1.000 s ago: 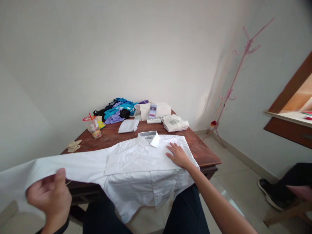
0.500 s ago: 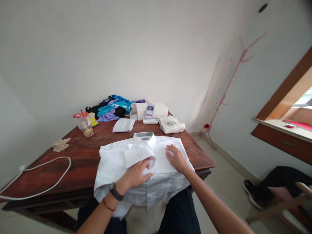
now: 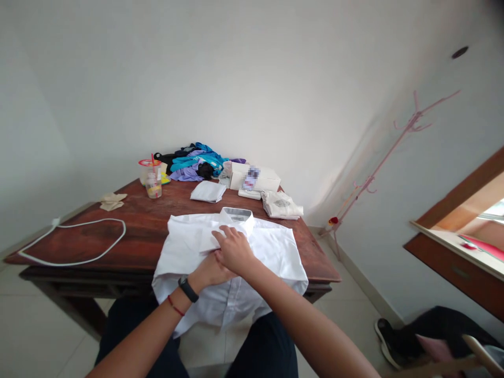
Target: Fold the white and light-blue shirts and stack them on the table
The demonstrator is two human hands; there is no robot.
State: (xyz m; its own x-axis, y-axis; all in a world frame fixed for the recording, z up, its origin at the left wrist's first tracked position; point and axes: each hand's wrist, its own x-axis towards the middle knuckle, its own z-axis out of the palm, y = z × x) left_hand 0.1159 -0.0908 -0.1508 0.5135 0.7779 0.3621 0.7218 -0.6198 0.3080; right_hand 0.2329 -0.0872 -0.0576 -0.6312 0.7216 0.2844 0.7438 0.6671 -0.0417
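A white collared shirt [image 3: 271, 252] lies front up on the wooden table, its lower part hanging over the near edge towards my lap. Its collar [image 3: 237, 215] points away from me. One sleeve [image 3: 210, 235] is folded across the chest. My right hand [image 3: 236, 251] rests on that sleeve below the collar, fingers spread. Just under and beside it, my left hand [image 3: 212, 270], with a dark band on the wrist, touches the shirt front. My right hand covers most of the left fingers, so their grip is hidden.
Behind the shirt are a folded white cloth [image 3: 208, 191], a white box [image 3: 268, 179], folded cream fabric [image 3: 282, 205] and a heap of clothes [image 3: 197, 161]. A plastic cup [image 3: 153, 181], beige cloth [image 3: 112, 201] and white cable [image 3: 122, 231] lie left. A pink coat rack [image 3: 388, 157] stands right.
My right hand has moved left from the shirt's right side onto the folded sleeve, crossing over my left hand. The sleeve's raised edge lies flatter. The whole view has tilted.
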